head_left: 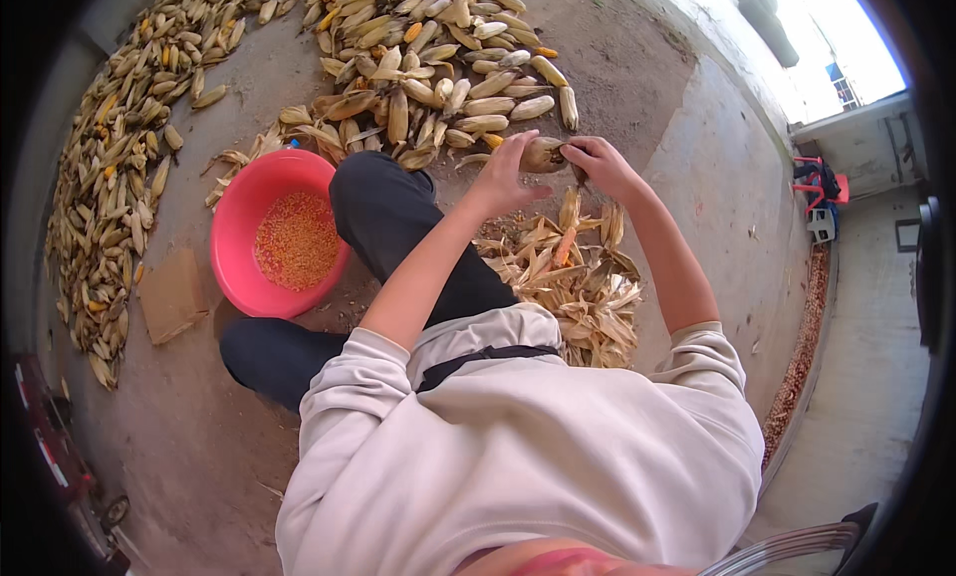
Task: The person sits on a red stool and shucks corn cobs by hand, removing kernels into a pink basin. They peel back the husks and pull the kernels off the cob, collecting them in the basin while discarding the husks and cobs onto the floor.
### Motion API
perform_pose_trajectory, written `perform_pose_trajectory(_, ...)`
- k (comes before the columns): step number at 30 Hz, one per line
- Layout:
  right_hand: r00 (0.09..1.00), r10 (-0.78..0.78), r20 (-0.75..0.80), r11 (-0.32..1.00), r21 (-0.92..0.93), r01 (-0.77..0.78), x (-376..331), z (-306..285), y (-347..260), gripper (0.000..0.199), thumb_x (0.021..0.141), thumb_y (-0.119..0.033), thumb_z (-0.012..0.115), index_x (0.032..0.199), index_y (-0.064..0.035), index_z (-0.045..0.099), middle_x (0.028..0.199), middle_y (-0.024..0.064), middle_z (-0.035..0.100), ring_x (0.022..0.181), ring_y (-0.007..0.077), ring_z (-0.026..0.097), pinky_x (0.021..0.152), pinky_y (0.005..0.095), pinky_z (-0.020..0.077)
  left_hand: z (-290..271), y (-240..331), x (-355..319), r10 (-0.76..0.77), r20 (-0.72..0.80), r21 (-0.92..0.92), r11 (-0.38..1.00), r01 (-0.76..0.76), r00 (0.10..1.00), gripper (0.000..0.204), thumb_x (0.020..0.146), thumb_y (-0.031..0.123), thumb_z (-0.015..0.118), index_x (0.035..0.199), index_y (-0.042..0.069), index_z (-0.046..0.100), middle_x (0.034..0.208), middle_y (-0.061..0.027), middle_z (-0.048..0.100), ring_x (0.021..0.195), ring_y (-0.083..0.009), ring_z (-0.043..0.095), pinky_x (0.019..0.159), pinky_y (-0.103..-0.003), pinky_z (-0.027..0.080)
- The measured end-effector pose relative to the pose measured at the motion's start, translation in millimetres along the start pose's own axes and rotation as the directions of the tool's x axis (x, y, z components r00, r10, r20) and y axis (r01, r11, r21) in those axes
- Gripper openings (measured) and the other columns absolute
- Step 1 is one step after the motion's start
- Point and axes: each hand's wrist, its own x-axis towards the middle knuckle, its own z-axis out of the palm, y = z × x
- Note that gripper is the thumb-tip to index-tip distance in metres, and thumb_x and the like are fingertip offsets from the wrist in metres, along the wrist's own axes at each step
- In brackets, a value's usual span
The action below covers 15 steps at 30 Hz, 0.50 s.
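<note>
Between my two hands is an ear of corn [543, 156] in its dry husk, held out past my bent legs. My left hand [503, 180] grips one end, its thumb apart from the fingers. At the other end, the fingers of my right hand [603, 168] pinch the husk near its tip. Below them lies a heap of stripped husks [588, 287], with an orange piece among the leaves. Beyond my hands spreads a pile of unhusked corn ears [428, 68].
A pink basin [227, 213] with loose corn kernels [297, 242] stands left of my knees, next to a cardboard piece [171, 295]. More corn ears [119, 188] line the left wall. A red chair [835, 186] stands far right, near a strip of cobs [802, 347] along the wall.
</note>
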Motion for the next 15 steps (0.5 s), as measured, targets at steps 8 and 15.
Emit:
perform_pose_trajectory(8,0.985,0.103,-0.139,0.946,0.320,-0.054,-129.6,43.6,137.3,0.039,0.101,-0.034,0.056,0.100,0.0044,0.064,0.072,0.0026,0.056,0.068,0.0108,0.050,0.062,0.0311,0.0431,119.9,20.7,-68.5,0.002,0.282,0.183,0.981,-0.056,0.959,0.059,0.069,0.036,0.085,0.117,0.011,0.062,0.113,-0.0106,0.067,0.098,-0.0313,0.068,0.082,-0.042,0.055)
perform_pose_trajectory(15,0.876,0.379,-0.296,0.900,0.338,-0.275,-162.4,119.4,140.9,0.038,0.100,-0.032,0.057,0.096,0.0040,0.066,0.071,0.0095,0.064,0.065,0.0159,0.057,0.063,0.0332,0.0465,111.6,-4.7,-97.9,0.095,0.419,0.348,0.902,-0.256,0.903,0.062,0.064,0.038,0.086,0.116,0.016,0.063,0.108,-0.0053,0.066,0.098,-0.0267,0.066,0.082,-0.040,0.057)
